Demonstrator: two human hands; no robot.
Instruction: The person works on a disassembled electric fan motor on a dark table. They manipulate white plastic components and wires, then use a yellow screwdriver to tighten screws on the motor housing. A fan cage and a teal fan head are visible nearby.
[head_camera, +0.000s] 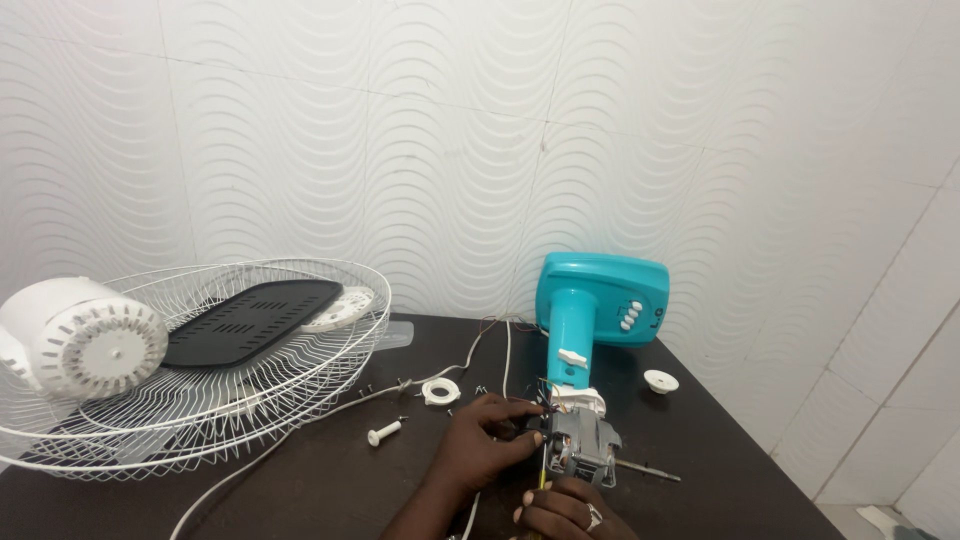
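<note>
Lower centre of the frame: left hand (487, 440) pinches the wiring beside the bare fan motor (580, 443) on the tabletop (330, 480), right hand (565, 510) steadying it below; steady wire handling seems needed.

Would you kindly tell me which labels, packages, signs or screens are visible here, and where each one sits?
Only one: a small dark printed mark on the teal fan base, right of its white buttons, at the back of the dark table.
No packages, signs or screens are in view.
</note>
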